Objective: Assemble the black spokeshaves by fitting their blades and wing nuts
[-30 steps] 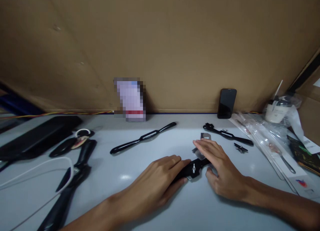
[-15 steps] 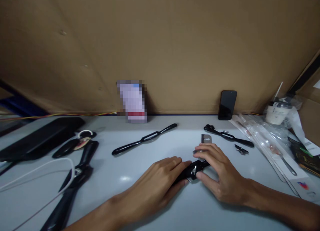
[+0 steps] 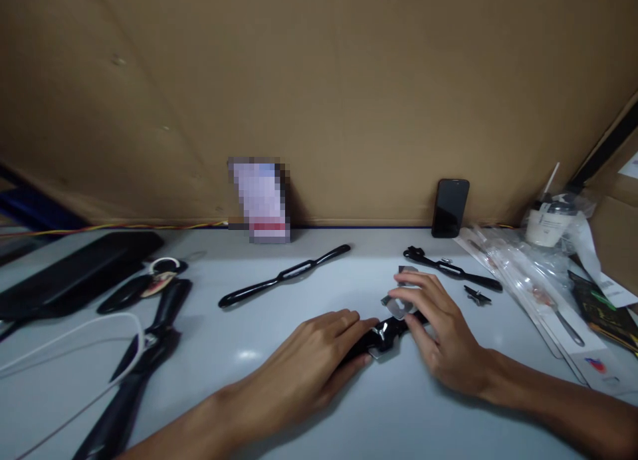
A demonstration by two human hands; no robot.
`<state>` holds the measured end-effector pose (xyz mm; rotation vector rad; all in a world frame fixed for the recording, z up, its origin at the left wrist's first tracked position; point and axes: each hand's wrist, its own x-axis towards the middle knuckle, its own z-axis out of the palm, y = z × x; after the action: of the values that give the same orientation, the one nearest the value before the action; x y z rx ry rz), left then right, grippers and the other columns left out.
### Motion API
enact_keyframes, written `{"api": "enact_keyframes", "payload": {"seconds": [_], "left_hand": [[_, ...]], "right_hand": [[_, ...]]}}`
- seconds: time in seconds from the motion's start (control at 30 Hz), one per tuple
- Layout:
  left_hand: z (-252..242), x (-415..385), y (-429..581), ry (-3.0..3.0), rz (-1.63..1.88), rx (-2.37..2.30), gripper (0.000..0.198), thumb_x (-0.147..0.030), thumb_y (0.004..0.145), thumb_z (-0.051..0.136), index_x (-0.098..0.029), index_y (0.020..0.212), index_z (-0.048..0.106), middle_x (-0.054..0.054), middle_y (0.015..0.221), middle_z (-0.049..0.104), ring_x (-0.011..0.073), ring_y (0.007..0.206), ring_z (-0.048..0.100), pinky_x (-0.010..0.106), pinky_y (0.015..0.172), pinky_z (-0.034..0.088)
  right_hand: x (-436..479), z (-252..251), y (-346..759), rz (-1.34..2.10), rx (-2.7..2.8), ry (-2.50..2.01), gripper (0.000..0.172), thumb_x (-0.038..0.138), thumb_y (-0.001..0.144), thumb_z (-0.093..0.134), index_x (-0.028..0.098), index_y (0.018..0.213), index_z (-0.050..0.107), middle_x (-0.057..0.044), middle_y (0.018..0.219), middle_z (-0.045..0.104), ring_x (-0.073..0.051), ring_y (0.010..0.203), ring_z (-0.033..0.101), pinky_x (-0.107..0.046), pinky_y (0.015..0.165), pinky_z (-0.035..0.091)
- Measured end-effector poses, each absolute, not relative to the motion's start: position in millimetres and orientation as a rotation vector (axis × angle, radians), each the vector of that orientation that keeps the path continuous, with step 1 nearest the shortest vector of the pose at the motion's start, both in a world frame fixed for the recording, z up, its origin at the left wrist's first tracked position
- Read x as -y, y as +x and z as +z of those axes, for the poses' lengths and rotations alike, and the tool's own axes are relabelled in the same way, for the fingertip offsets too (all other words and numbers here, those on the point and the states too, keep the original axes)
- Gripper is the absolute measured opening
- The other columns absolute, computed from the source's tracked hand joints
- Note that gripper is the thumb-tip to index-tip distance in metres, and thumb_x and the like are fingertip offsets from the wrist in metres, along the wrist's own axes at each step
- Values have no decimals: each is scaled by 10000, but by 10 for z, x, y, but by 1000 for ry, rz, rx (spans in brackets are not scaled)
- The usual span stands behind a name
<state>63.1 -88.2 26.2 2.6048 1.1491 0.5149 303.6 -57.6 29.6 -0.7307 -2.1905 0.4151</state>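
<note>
A black two-handled tool point(image 3: 386, 334) with shiny metal parts at its middle lies on the grey table in front of me. My left hand point(image 3: 326, 347) is closed round its left handle. My right hand point(image 3: 436, 330) is at the tool's right end, fingers curved and apart, with thumb and fingertips beside a small grey metal plate point(image 3: 399, 307). Whether the fingers grip that plate cannot be made out. Another metal plate point(image 3: 407, 270) shows just behind the fingers. A black tool frame point(image 3: 286, 274) lies behind my hands, and another point(image 3: 451, 268) lies at the right beside a small dark part point(image 3: 477, 295).
An assembled black tool point(image 3: 144, 360), keys point(image 3: 159, 282), a white cable point(image 3: 119, 317) and a black case point(image 3: 74, 270) are at left. Two phones point(image 3: 262, 201) point(image 3: 450, 207) lean on the cardboard wall. Plastic packages point(image 3: 538, 294) and a cup point(image 3: 548, 226) stand right.
My right hand has moved slightly back from the tool's middle, its thumb now higher and further right. More of the metal parts shows. The whole view has shifted a little.
</note>
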Motion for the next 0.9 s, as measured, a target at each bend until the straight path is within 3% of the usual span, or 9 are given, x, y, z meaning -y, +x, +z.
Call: {"api": "enact_keyframes", "payload": {"seconds": [0.1, 0.2, 0.3, 0.47, 0.6, 0.77, 0.9], "left_hand": [[253, 879, 626, 2587, 544, -1142, 220, -243, 1041, 543, -208, 1237, 634, 68, 1003, 710, 235, 844, 689, 355, 741, 570], [244, 876, 625, 2559, 588, -1140, 284, -250, 1044, 550, -213, 1324, 585, 70, 1029, 719, 231, 859, 698, 346, 739, 568], [227, 870, 616, 2539, 579, -1142, 280, -249, 1037, 564, -212, 1315, 557, 68, 1039, 725, 237, 867, 705, 349, 738, 565], [172, 866, 583, 2497, 598, -1142, 329, -220, 1021, 576, -235, 1342, 507, 63, 1056, 734, 246, 899, 725, 352, 746, 569], [153, 857, 571, 2492, 637, -1152, 389, -218, 1016, 574, -242, 1391, 477, 41, 973, 736, 232, 840, 727, 326, 694, 568], [161, 843, 576, 2508, 660, -1117, 344, -225, 1002, 600, -241, 1338, 531, 57, 1052, 752, 238, 896, 744, 336, 749, 589], [96, 823, 553, 2538, 674, -1094, 345, -236, 1024, 586, -263, 1362, 520, 46, 1059, 744, 225, 881, 738, 321, 740, 581]], "right_hand": [[574, 297, 3036, 475, 2307, -703, 217, 200, 988, 632, 208, 1205, 638, -125, 1259, 654, -281, 1217, 591, -550, 1040, 535], [604, 309, 3045, 392, 2418, -672, 240, 259, 960, 692, 197, 1191, 667, -132, 1277, 646, -316, 1267, 552, -569, 1059, 511], [609, 329, 3048, 203, 2504, -579, 205, 214, 1020, 588, 160, 1193, 684, -144, 1200, 672, -322, 1265, 540, -543, 1042, 511], [549, 340, 3027, 95, 2610, -476, 253, 229, 1078, 489, 137, 1188, 697, -118, 1064, 710, -260, 1028, 603, -457, 957, 534], [553, 333, 3011, 57, 2609, -471, 218, 230, 1061, 514, 148, 1092, 714, -111, 1037, 713, -251, 958, 595, -417, 880, 530], [610, 323, 2979, -177, 2633, -442, 199, 119, 1019, 504, 119, 1063, 697, -116, 1005, 707, -239, 894, 595, -380, 825, 511], [594, 293, 2951, -434, 2504, -235, 251, 96, 1022, 496, 129, 860, 685, -54, 760, 631, -197, 699, 544, -326, 630, 447]]}}
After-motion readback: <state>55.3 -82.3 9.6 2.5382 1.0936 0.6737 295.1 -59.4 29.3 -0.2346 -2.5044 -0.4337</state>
